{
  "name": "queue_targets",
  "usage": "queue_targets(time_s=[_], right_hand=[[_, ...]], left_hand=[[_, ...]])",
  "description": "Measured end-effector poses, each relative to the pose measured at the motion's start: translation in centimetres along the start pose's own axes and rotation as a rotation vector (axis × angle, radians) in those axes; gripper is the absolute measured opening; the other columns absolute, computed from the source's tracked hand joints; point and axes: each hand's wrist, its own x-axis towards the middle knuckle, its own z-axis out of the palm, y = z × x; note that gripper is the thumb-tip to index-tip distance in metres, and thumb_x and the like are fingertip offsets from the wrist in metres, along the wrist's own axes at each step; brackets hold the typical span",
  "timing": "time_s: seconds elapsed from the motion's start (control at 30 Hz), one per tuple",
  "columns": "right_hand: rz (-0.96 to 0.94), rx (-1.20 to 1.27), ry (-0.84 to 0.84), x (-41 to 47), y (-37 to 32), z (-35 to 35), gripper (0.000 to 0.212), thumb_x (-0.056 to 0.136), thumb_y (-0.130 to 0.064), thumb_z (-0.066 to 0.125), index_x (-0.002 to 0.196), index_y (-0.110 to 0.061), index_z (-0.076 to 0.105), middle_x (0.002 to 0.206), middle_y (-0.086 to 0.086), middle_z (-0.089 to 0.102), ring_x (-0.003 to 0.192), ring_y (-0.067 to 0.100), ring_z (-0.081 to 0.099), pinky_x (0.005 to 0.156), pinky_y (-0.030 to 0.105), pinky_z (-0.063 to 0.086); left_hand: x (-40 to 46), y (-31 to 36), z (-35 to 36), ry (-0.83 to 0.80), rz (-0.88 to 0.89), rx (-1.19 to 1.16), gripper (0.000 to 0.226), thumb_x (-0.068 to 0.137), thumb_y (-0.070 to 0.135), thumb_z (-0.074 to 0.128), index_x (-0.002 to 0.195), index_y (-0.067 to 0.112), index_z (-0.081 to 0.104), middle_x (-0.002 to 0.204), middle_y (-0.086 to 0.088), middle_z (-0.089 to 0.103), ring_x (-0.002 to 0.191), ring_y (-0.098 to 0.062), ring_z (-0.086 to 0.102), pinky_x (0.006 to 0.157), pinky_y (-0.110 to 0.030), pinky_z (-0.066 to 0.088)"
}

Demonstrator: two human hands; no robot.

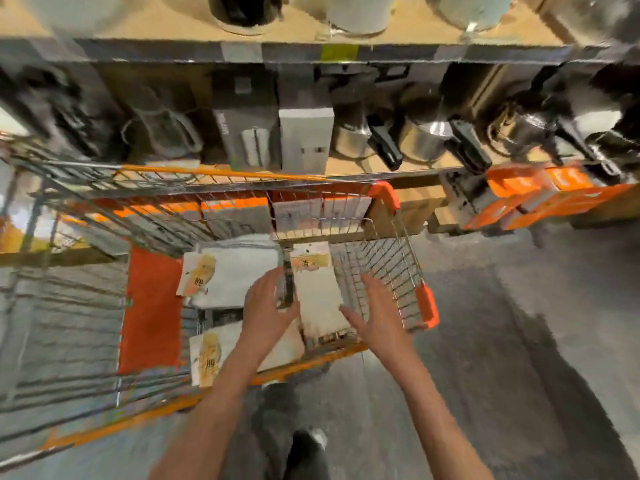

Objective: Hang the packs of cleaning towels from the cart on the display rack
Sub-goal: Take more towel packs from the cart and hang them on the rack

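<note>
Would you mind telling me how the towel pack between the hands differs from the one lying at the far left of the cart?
The middle pack lies lengthwise away from the person, label at its far end; the far-left pack lies crosswise, label at its left end. The middle pack sits between the left hand and right hand, both with fingers spread; the far-left pack lies just beyond the left hand's fingertips. Both are white towels with yellowish labels, lying in the cart.

Three towel packs (239, 271) lay in the cart (424, 303), which stood in front of the shelves (346, 51). Both hands (270, 306) were over the packs, with pots (426, 140) on the shelf behind.
</note>
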Motion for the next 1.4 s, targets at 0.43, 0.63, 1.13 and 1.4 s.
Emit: queue_targets(time_s=[0.43,0.63,1.13,1.4], right_hand=[[0.228,0.294,-0.142,15.3,4.7,9.3,0.072,0.086,-0.026,0.067,0.145,-0.016,0.027,0.137,-0.007,0.037,0.127,0.004,0.032,0.097,0.010,0.022],[0.311,0.396,-0.204,20.3,10.4,15.1,0.069,0.080,-0.015,0.073,0.137,-0.019,0.034,0.130,-0.011,0.037,0.126,0.008,0.034,0.097,0.022,0.029],[0.568,0.191,-0.152,25.7,15.5,22.7,0.073,0.075,-0.023,0.078,0.134,-0.004,0.040,0.134,0.020,0.040,0.128,0.030,0.030,0.094,0.028,0.030],[0.519,0.483,-0.133,25.0,14.2,22.7,0.055,0.076,-0.002,0.074,0.107,-0.013,0.030,0.113,0.009,0.054,0.108,0.025,0.053,0.087,0.035,0.045]], left_hand=[[10.7,-5.6,6.1,-0.036,-0.231,-0.213,0.067,0.086,0.012,0.069,0.145,0.017,0.036,0.140,-0.001,0.044,0.137,-0.022,0.033,0.101,-0.025,0.028],[14.9,-8.1,11.0,-0.059,-0.237,-0.188,0.072,0.085,0.014,0.071,0.147,0.014,0.034,0.145,-0.009,0.044,0.136,-0.026,0.036,0.108,-0.027,0.026],[15.8,-12.7,14.2,0.071,-0.302,-0.151,0.070,0.084,0.011,0.071,0.145,0.019,0.038,0.145,-0.001,0.042,0.128,-0.005,0.034,0.098,0.000,0.018],[15.2,-11.3,12.7,0.130,-0.294,-0.181,0.062,0.085,0.006,0.069,0.141,0.018,0.044,0.133,0.005,0.047,0.132,-0.019,0.041,0.111,-0.036,0.036]])
